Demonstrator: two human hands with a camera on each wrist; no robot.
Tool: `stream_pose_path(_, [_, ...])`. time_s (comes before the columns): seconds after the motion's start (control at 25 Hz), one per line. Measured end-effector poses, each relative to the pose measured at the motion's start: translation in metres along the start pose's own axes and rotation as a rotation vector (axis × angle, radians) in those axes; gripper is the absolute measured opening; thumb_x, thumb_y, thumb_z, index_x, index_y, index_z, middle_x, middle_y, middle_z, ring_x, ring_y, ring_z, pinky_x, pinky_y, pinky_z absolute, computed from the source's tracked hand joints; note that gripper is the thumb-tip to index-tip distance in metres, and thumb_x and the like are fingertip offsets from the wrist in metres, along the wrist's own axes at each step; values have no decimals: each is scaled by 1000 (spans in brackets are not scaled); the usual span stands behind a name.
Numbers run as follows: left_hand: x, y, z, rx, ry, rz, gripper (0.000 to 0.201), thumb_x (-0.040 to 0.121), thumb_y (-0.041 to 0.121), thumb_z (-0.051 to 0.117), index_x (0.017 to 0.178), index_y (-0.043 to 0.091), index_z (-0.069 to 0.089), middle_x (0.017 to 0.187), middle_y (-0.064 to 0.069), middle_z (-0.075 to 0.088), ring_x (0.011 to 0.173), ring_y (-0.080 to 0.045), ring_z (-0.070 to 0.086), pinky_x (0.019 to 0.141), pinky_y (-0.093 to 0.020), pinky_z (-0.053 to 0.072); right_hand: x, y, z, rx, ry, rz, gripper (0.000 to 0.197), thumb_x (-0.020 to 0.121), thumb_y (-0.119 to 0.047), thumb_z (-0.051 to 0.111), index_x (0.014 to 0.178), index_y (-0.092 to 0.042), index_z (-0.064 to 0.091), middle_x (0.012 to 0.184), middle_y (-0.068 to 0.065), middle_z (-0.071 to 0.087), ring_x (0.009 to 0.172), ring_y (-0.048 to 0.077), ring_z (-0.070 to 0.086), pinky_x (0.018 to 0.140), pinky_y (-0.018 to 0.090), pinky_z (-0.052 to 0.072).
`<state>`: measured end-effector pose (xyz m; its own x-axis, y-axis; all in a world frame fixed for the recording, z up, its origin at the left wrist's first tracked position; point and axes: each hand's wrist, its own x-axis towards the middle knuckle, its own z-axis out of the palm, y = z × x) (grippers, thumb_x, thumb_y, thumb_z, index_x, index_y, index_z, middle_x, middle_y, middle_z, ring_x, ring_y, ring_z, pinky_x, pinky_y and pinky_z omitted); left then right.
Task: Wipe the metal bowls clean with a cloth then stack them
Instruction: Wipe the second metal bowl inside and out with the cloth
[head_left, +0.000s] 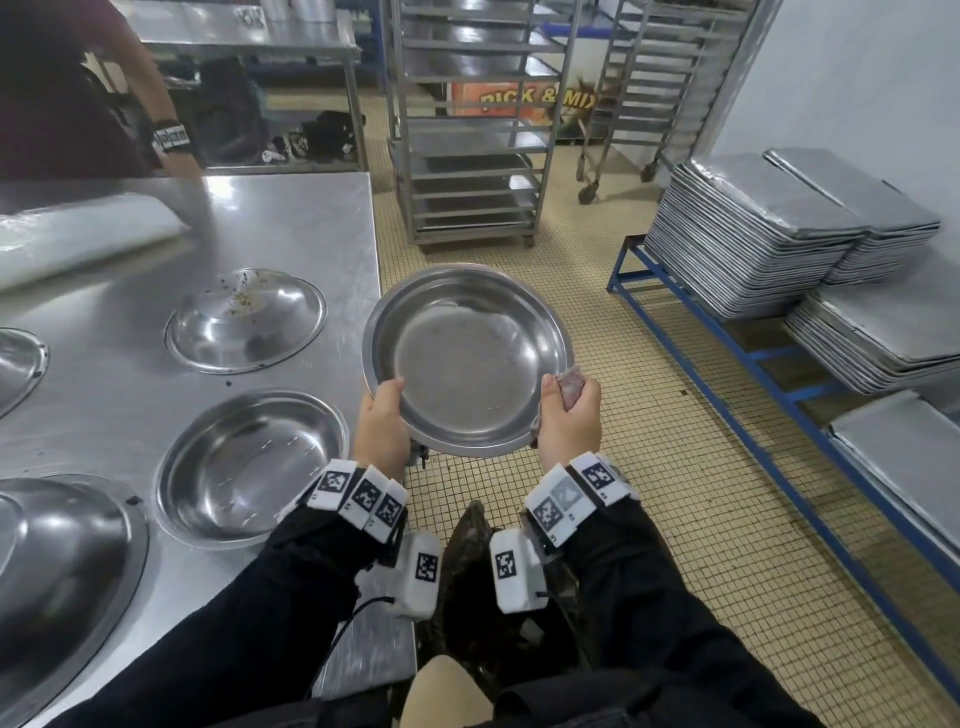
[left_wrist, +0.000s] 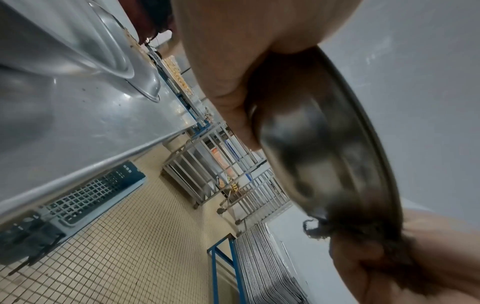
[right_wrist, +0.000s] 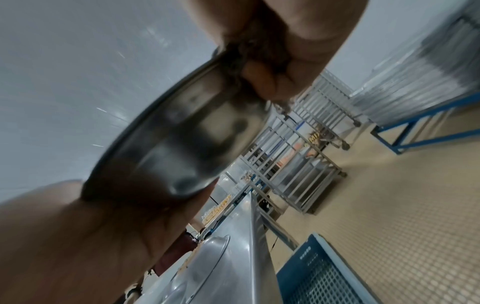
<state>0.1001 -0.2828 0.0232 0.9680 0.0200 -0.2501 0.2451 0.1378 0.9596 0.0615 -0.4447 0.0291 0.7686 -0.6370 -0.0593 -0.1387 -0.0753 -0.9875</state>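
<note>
Head view: metal bowl (head_left: 467, 358) held in the air past the counter (head_left: 291, 218) edge, over the tiled floor (head_left: 649, 415), open side up, both hands at its near rim. Left hand (head_left: 382, 423) grips the near-left rim, thumb on the inside, fingers (left_wrist: 233, 115) under the bowl. Right hand (head_left: 569, 415) grips the near-right rim w/ the cloth (head_left: 569, 384) bunched in its curled fingers, cloth pressed to the rim. Bowl interior shows dull smears. On the counter, left of the held bowl: one bowl open side up (head_left: 254, 467), one inverted bowl w/ crumbs on top (head_left: 247, 319), parts of more bowls at the left edge. Folded white sheet (head_left: 88, 234) at counter rear. A second person's arm (head_left: 171, 130) behind the counter. Tray rack (head_left: 467, 130) ahead; stacked metal trays (head_left: 769, 228) on a blue frame at right.

Left wrist view: bowl underside close, blurred; left fingers wrapped under it, thumb side at the rim. Right hand w/ dark frayed cloth at lower right. Blue crate (left_wrist: 85, 195) under the counter.

Right wrist view: right fingers (right_wrist: 262, 76) curled tight round the cloth against the rim; left hand at the opposite rim. Heavy blur; no finer detail.
</note>
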Motion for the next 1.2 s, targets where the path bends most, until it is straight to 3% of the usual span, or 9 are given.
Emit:
stream_pose_path(0.04, [-1, -2, 2, -2, -19, 5, 31, 99, 36, 41, 111, 11, 56, 94, -5, 65, 84, -18, 62, 79, -30, 51, -2, 2, 1, 18, 28, 14, 17, 96, -27, 50, 106, -15, 45, 80, -6, 55, 63, 3, 55, 41, 5, 38])
stream_pose_path(0.16, [7, -3, -10, -28, -189, -8, 61, 84, 56, 55, 124, 9, 56, 109, -17, 66, 94, -33, 64, 91, -55, 51, 5, 1, -7, -23, 20, 7, 14, 96, -25, 51, 104, -14, 47, 78, -6, 55, 61, 5, 55, 42, 7, 38])
stream_pose_path(0.28, [23, 7, -27, -142, -304, 37, 57, 92, 49, 46, 129, 6, 50, 108, -13, 67, 91, -31, 67, 77, -46, 57, 22, -10, -25, -152, -126, -42, 13, 95, -28, 53, 103, -18, 51, 84, -4, 59, 68, 8, 58, 45, 8, 41])
stream_pose_path(0.4, [28, 12, -32, -109, -318, 33, 40, 99, 36, 39, 115, 10, 66, 110, -13, 68, 110, -37, 61, 91, -48, 51, 35, -21, -32, -240, -277, -71, 20, 94, -34, 54, 102, -17, 55, 89, 5, 64, 70, 13, 61, 53, 15, 52])
stream_pose_path(0.56, [16, 8, -16, -96, -165, 2, 39, 102, 34, 37, 95, 19, 73, 96, -6, 75, 98, -28, 67, 90, -43, 50, 28, -17, -25, -191, -177, -85, 23, 95, -34, 51, 107, -14, 50, 91, 1, 62, 72, 8, 60, 48, 9, 44])
stream_pose_path(0.72, [8, -8, 13, 31, -87, -38, 43, 102, 41, 32, 109, 13, 63, 94, -11, 71, 87, -25, 67, 77, -38, 53, 8, 0, -6, -3, 1, -2, 17, 96, -25, 49, 110, -19, 42, 89, -1, 59, 69, 8, 61, 47, 11, 43])
stream_pose_path(0.88, [4, -24, 24, 131, -195, -109, 28, 100, 38, 41, 106, 16, 57, 103, -10, 68, 90, -23, 67, 73, -31, 55, 1, 9, 1, 60, 98, 19, 26, 96, -22, 48, 120, -17, 40, 93, 1, 61, 70, 7, 62, 46, 10, 43])
stream_pose_path(1.08, [25, -15, -3, -32, -344, 5, 81, 81, 55, 64, 142, 12, 33, 130, -19, 55, 102, -33, 66, 73, -43, 58, 23, -4, -26, -8, -19, -7, 15, 95, -20, 52, 108, -12, 49, 86, -2, 58, 70, 12, 61, 51, 13, 46])
stream_pose_path(1.2, [37, 11, -19, -144, -382, 107, 75, 82, 52, 64, 140, 11, 40, 124, -13, 58, 104, -31, 63, 77, -45, 55, 36, -12, -45, -110, -183, -31, 14, 94, -23, 54, 104, -13, 55, 90, 3, 61, 71, 12, 63, 53, 17, 52])
